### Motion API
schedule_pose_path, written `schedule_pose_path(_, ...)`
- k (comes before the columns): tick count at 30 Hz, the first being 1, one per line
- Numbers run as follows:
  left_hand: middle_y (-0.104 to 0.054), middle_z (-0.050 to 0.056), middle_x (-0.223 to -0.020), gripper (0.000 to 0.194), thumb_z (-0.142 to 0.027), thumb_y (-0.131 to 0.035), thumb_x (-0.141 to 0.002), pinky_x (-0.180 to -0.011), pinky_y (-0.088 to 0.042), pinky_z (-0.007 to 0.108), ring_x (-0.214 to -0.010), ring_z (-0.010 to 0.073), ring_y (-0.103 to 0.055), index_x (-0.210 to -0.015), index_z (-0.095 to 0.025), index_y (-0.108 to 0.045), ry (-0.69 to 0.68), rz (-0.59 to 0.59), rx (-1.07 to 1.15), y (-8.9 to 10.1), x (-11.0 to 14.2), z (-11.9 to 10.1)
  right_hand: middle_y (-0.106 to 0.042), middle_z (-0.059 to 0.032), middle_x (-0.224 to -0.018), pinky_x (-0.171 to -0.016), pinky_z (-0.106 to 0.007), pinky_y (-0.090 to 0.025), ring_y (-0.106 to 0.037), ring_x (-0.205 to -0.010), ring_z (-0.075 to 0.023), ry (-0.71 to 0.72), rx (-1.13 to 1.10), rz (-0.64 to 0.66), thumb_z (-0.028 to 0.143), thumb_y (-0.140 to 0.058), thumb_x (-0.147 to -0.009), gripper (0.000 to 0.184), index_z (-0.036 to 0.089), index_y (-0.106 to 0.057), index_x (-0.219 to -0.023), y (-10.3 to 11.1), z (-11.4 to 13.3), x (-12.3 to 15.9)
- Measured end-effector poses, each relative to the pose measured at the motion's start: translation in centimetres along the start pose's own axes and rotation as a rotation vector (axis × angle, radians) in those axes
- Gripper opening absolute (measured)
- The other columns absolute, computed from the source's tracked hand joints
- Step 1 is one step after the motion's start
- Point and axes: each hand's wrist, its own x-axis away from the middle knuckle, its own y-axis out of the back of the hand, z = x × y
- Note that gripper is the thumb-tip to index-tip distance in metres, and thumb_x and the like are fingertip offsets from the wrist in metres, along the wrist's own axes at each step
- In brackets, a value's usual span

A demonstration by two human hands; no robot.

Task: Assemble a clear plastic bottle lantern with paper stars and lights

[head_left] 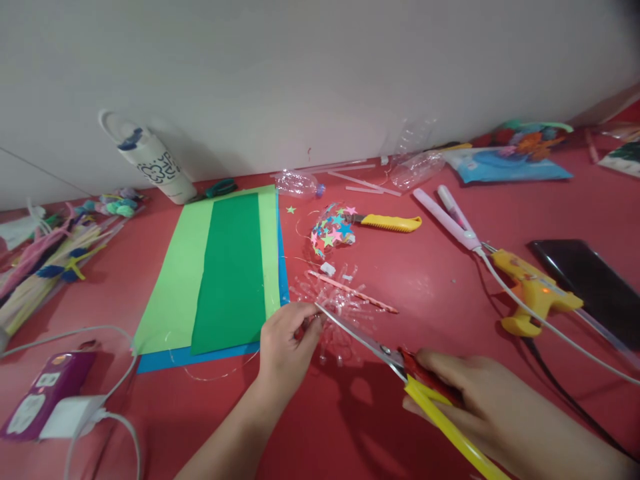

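My left hand (290, 337) is closed, thumb and fingers pinched at the near left edge of a clear plastic piece cut into a fringe of thin strips (345, 303). Scissors (367, 342) with one red and one yellow handle are gripped in my right hand (475, 393). Their blades look nearly closed, and the tips reach my left fingertips. Exactly what lies between those fingers is partly hidden. A pink striped straw (353, 291) lies across the plastic fringe. From behind my left hand a thin fairy-light wire (215, 379) curves left over the table.
Green and blue sheets (230, 267) lie on the left. A yellow cutter knife (390, 223) rests beside a star-covered clear dome (333, 230). To the right are a pink hair straightener (445, 217), a yellow glue gun (537, 287), cables and a phone (590, 287). A white bottle (157, 167) stands by the wall.
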Motion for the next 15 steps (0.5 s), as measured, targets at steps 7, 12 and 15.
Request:
schedule_pose_path(7,-0.067,0.001,-0.071,0.007,-0.014,-0.057,-0.079,-0.059,-0.046,0.024,-0.062,0.0119,-0.058,-0.076,-0.019,-0.062,-0.058,0.011,0.066,0.0,-0.3,-0.1,-0.056,-0.0003,-0.055,-0.044,-0.023,-0.035,-0.049,-0.05,-0.0139,0.001,-0.137,-0.15,0.046,-0.053,-0.076,0.031,0.021,-0.047,-0.059,1.1,0.7,-0.2)
schedule_pose_path(12,-0.064,0.003,-0.079,0.01,-0.008,-0.059,-0.074,-0.073,-0.046,0.031,-0.078,0.016,-0.059,-0.077,-0.018,-0.059,-0.124,0.067,0.083,0.4,-0.5,0.1,-0.044,0.0026,-0.053,-0.043,-0.023,-0.032,-0.04,-0.049,-0.0123,0.002,-0.199,-0.166,0.045,-0.053,-0.074,0.031,0.022,-0.043,-0.056,1.3,0.3,-0.2)
schedule_pose_path(15,-0.062,0.003,-0.081,0.014,-0.007,-0.059,-0.073,-0.076,-0.044,0.034,-0.081,0.017,-0.057,-0.079,-0.019,-0.059,-0.129,0.099,0.065,0.9,-0.6,-0.1,-0.039,0.0039,-0.055,-0.045,-0.023,-0.032,-0.037,-0.05,-0.0118,-0.008,-0.238,-0.167,0.049,-0.056,-0.072,0.034,0.022,-0.042,-0.057,1.3,-0.2,-0.3)
